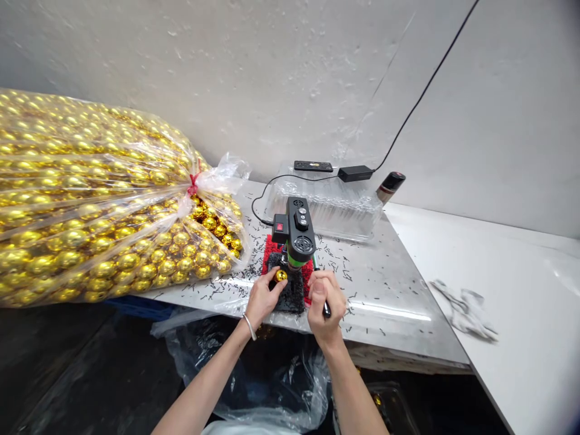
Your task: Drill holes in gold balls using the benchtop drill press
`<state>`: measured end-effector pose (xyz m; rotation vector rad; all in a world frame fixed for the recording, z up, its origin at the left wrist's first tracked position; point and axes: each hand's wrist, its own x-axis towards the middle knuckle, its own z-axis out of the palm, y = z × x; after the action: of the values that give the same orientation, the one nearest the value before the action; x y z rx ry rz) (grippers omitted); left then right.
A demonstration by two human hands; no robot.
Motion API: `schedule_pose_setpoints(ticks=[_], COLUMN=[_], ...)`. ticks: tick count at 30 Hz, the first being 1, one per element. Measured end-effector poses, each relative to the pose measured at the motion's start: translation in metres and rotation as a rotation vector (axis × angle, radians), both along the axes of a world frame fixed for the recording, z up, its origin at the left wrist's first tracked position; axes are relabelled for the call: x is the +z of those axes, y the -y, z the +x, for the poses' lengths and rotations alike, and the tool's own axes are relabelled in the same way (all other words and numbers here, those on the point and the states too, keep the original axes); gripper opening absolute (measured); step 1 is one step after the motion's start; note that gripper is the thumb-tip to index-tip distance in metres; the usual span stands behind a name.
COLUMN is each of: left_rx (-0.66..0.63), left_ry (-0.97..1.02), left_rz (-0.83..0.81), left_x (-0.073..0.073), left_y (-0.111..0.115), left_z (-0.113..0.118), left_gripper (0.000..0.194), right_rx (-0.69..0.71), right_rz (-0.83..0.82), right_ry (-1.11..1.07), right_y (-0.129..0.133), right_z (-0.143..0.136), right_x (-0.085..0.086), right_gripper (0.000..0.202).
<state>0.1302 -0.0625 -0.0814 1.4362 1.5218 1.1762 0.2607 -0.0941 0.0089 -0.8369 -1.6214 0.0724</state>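
Note:
Between the fingertips and thumb of my left hand [264, 296] is a small shiny gold ball [281, 276], held just in front of a small black machine [299, 226] with a red switch on its side. My right hand [326, 300] is wrapped around a lever handle [327, 310] with a black end, on the machine's right side. Beneath the machine lie a black bristly mat [290, 299] and a red mat [272, 244], partly hidden by my hands and the machine.
A large clear bag of gold balls [104, 211], tied with red, fills the left. Behind the machine stand a clear plastic tray [344, 211], a power adapter [356, 174] with cable and a dark bottle [390, 186]. White gloves [466, 311] lie right. An open plastic bag [290, 408] hangs below the edge.

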Motion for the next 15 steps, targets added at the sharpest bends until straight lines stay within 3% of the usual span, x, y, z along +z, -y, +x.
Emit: schedule_pose_setpoints(ticks=[7,15], left_rx=[-0.038,-0.095], left_ry=[-0.306,-0.329], left_rz=[0.233,0.282], left_x=[-0.004,-0.012], left_y=[-0.001,-0.002], left_z=[0.004,0.001], left_gripper=[0.034,0.033], right_rx=[0.002,-0.001], right_rz=[-0.011,-0.021], right_ry=[-0.006,-0.003], right_y=[0.002,0.003], right_z=[0.000,0.001], right_x=[0.001,-0.009], right_gripper=[0.027,0.027])
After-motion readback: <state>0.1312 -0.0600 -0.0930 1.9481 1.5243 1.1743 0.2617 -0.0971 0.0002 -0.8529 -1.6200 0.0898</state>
